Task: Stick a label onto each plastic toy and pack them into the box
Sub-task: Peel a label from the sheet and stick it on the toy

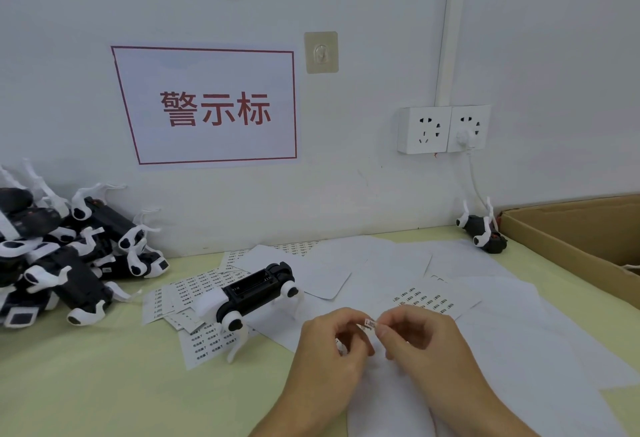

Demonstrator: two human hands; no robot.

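Both hands work at one small label (370,324), held between them near the front edge of the table (86,384): the left hand (332,343) pinches one end with curled fingers, and the right hand (415,339) pinches the other end between thumb and forefinger. The label seems freshly peeled and is not yet on any toy. The toy (256,293) just left of the hands lies on its back with its open battery bay upward, on top of label sheets (194,293), and is probably next to be labelled. A large pile of toys (65,256) waits at the far left. One toy (483,228) lies far right, just beside the cardboard box (568,232); whether it carries a label cannot be told. What shows of the box holds no toys, so by my judgement most of the work is left
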